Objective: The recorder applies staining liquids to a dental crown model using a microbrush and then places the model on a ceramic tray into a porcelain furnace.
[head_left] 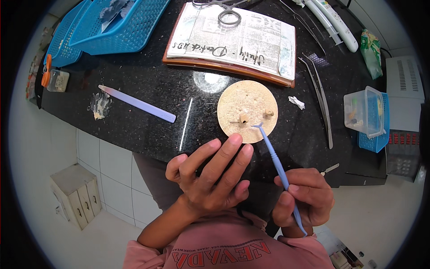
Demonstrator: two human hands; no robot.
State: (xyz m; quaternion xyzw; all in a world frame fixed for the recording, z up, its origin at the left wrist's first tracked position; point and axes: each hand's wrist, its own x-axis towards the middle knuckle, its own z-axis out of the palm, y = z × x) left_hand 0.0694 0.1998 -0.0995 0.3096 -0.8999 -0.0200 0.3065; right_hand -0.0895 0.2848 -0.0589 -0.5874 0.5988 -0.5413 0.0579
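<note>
A round beige tray [244, 92] with a fine honeycomb surface lies on the black counter. Two small tooth-coloured pieces, probably dental crowns, stand on it: one left of its centre [243, 118], the other [269, 113] close to its right edge. Between my right hand's [309, 197] thumb and fingers is a slim blue plastic dental tool [276, 161]. Its forked tip is over the tray's lower right part, just right of the left piece; whether it touches the tray I cannot tell. My left hand [210, 175] holds nothing; its fingers are apart, the fingertips at the tray's near edge.
A purple spatula [139, 105] lies left of the tray beside a smear of pale paste [100, 106]. Behind are an open book [255, 42] with scissor-handled forceps [229, 15] and blue baskets [121, 38]. Long tweezers [321, 105] and a clear container [363, 110] are at right.
</note>
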